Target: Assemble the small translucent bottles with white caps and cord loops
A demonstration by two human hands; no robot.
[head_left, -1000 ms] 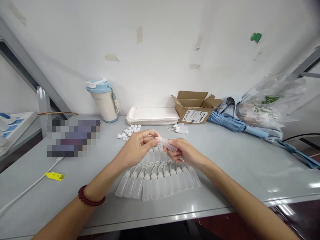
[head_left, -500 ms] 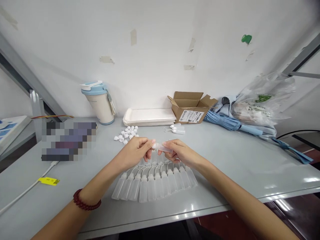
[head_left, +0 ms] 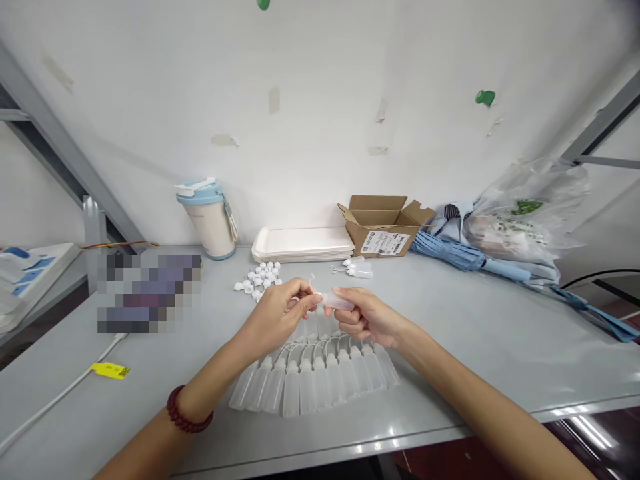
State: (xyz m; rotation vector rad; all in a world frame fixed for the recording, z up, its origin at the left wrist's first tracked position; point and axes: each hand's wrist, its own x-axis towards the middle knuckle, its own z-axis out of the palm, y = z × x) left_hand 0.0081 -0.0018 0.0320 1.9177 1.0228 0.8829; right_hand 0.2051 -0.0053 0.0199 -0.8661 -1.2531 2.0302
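Observation:
My right hand (head_left: 361, 313) grips a small translucent squeeze bottle (head_left: 338, 302) lying sideways above the table. My left hand (head_left: 278, 313) pinches its nozzle end, fingers closed on the bottle's tip. Both hands meet over a row of several identical empty bottles (head_left: 320, 377) lying side by side on the grey table (head_left: 475, 333). A heap of small white caps (head_left: 260, 280) lies just beyond my left hand. A few more small bottles (head_left: 356, 268) lie farther back.
A pale mug with a blue lid (head_left: 207, 217), a stack of white trays (head_left: 303, 243) and an open cardboard box (head_left: 383, 223) stand by the wall. A folded blue umbrella (head_left: 470, 257) and a plastic bag (head_left: 525, 213) are at the right. A white cable with a yellow tag (head_left: 110, 370) runs at the left.
The hands stay together on the same bottle, which turned from tilted to roughly level. My head tilted up a little, so the scene sits lower in view.

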